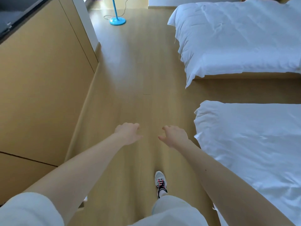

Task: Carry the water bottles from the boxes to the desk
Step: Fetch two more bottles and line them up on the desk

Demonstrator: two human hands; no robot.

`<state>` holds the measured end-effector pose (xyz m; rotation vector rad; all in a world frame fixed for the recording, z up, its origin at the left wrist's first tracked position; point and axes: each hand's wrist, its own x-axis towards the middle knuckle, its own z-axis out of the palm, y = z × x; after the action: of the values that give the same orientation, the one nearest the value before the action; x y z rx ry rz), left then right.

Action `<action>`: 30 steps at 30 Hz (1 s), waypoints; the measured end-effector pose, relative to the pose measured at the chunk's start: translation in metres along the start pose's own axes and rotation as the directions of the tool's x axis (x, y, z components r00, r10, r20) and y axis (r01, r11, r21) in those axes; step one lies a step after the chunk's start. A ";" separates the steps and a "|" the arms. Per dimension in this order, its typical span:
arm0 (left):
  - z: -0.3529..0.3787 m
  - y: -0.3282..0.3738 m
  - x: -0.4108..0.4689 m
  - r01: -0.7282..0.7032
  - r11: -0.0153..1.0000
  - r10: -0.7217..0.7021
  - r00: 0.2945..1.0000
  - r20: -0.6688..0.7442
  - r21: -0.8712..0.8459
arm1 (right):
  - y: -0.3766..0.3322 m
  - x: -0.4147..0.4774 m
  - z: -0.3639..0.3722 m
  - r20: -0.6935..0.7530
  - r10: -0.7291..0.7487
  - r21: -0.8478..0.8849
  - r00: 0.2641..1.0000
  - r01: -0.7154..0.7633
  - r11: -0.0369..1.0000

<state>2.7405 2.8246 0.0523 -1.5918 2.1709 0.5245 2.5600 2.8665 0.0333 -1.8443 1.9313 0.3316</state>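
No water bottle, box or desk top shows in the head view. My left hand [128, 133] and my right hand [174, 135] reach forward over the wooden floor [138, 70], side by side and a little apart. Both hold nothing, with the fingers loosely curled downward. My right foot in a grey sneaker [161, 183] is stepping forward on the floor below the hands.
A tall wooden cabinet wall [40, 87] runs along the left, with a dark screen [14, 12] at the top left. Two beds with white duvets [236, 38] [252, 144] stand on the right. A blue fan stand [117, 20] with a cord is far ahead.
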 end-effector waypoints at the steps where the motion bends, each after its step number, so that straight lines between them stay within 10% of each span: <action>1: -0.009 0.003 0.012 0.014 1.000 -0.014 1.000 0.010 0.001 | 0.005 0.014 -0.010 0.002 -0.011 0.000 1.000 0.011 1.000; 30: -0.223 -0.033 0.349 -0.043 0.999 0.042 0.997 -0.060 -0.013 | 0.055 0.344 -0.230 -0.111 -0.008 -0.077 0.994 0.000 0.997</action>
<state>2.6552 2.4177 0.0581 -1.5912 2.2546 0.5126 2.4679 2.4605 0.0641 -1.9534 2.0143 0.3118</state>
